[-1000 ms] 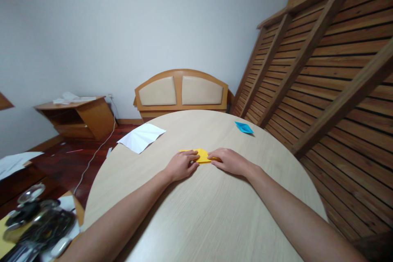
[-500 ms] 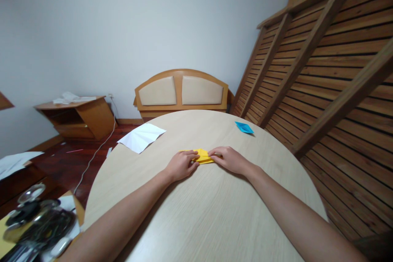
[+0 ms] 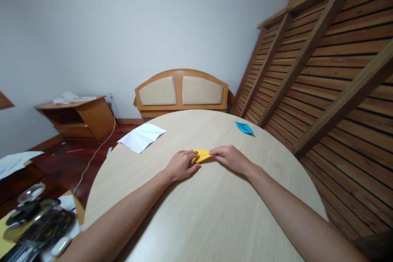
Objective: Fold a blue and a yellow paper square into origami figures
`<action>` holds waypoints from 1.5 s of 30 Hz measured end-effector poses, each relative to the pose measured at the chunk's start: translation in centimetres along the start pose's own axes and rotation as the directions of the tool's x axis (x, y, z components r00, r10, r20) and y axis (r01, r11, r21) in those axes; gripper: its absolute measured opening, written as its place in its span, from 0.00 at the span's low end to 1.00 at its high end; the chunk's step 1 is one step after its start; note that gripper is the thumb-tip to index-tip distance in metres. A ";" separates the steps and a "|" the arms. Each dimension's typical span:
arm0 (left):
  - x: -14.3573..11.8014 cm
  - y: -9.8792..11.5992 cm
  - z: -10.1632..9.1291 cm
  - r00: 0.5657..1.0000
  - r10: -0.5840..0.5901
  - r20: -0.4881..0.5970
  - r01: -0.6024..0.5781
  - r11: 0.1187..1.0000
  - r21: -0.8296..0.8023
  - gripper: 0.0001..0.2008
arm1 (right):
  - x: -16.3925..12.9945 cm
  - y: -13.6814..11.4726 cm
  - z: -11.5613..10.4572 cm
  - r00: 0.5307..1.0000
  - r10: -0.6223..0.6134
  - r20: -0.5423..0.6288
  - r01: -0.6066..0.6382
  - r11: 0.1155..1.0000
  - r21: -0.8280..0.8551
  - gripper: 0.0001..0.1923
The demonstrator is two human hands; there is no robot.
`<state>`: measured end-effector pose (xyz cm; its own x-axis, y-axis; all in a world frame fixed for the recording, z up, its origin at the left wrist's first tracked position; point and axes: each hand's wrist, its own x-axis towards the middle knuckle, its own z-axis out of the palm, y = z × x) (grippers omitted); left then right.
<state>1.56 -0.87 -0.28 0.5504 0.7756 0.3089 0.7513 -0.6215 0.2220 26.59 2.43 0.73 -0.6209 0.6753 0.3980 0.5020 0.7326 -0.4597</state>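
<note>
I see the left hand (image 3: 183, 165) curled over the folded yellow paper (image 3: 203, 155) mid-table, the right hand (image 3: 229, 157) pinching its right corner. Pale tabletop (image 3: 215, 208) stretches broadly toward me, well short of any edge.

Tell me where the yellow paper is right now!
In the head view, the yellow paper is on the round table, below the picture's middle, between the left hand and the right hand, which both touch it.
</note>
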 end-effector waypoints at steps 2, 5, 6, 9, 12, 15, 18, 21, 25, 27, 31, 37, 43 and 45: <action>0.0 0.1 -0.1 1.000 -0.010 -0.014 0.010 1.000 0.006 0.16 | 0.0 0.1 -0.1 1.000 0.015 -0.015 -0.015 1.000 -0.001 0.12; 0.2 0.1 -0.1 0.999 -0.030 -0.034 0.031 0.999 0.018 0.13 | 0.0 0.2 -0.2 0.997 0.048 -0.058 -0.046 0.998 0.044 0.12; 0.2 0.1 -0.2 0.998 -0.046 -0.041 0.047 0.999 0.023 0.12 | 0.0 0.2 -0.2 0.995 0.064 -0.075 -0.059 0.996 0.070 0.12; 0.3 -0.1 -0.2 0.988 -0.139 -0.064 0.141 0.990 0.020 0.11 | 0.0 0.5 -0.1 0.983 0.133 -0.127 -0.113 0.982 0.154 0.12; 0.4 -0.4 -0.2 0.963 -0.247 -0.108 0.245 0.969 -0.032 0.12 | 0.1 0.5 -0.2 0.964 0.213 -0.162 -0.173 0.957 0.232 0.12; 0.5 -0.5 -0.3 0.936 -0.311 -0.164 0.287 0.946 -0.153 0.12 | 0.3 0.6 -0.4 0.948 0.278 -0.158 -0.216 0.921 0.325 0.14; 0.6 -0.6 -0.4 0.907 -0.374 -0.192 0.312 0.905 -0.290 0.13 | 0.4 0.8 -0.5 0.937 0.324 -0.130 -0.257 0.892 0.372 0.16; 0.7 -0.8 -0.2 0.883 -0.426 -0.196 0.338 0.868 -0.365 0.13 | 0.4 1.3 -0.4 0.930 0.346 -0.122 -0.286 0.892 0.351 0.16; 0.7 -1.2 0.1 0.869 -0.465 -0.171 0.385 0.851 -0.358 0.14 | 0.2 1.7 -0.2 0.926 0.368 -0.079 -0.336 0.902 0.270 0.16; 0.7 -1.4 0.2 0.856 -0.495 -0.150 0.432 0.844 -0.319 0.14 | 0.1 1.8 -0.1 0.926 0.375 -0.047 -0.357 0.909 0.216 0.16; 0.4 -1.7 0.1 0.857 -0.501 -0.120 0.479 0.861 -0.169 0.13 | -0.2 1.9 0.1 0.925 0.377 -0.042 -0.369 0.921 0.128 0.15; 0.1 -1.2 0.1 0.954 -0.148 -0.261 0.142 0.989 -0.042 0.12 | -0.2 1.4 0.5 0.929 0.369 -0.031 -0.369 0.929 0.002 0.15; 0.1 -0.2 0.9 0.992 0.101 -0.069 -0.107 0.991 -0.078 0.18 | -0.2 0.1 0.5 0.948 0.318 0.011 -0.314 0.940 -0.134 0.14; 0.1 -0.3 1.0 0.994 0.110 -0.022 -0.111 0.990 -0.081 0.16 | -0.2 -0.2 0.5 0.962 0.271 0.023 -0.264 0.950 -0.168 0.13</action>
<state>1.79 -0.51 -1.22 0.6214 0.7003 0.3515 0.6534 -0.7107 0.2608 26.32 2.13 0.36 -0.4748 0.8466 0.2403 0.7420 0.5320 -0.4079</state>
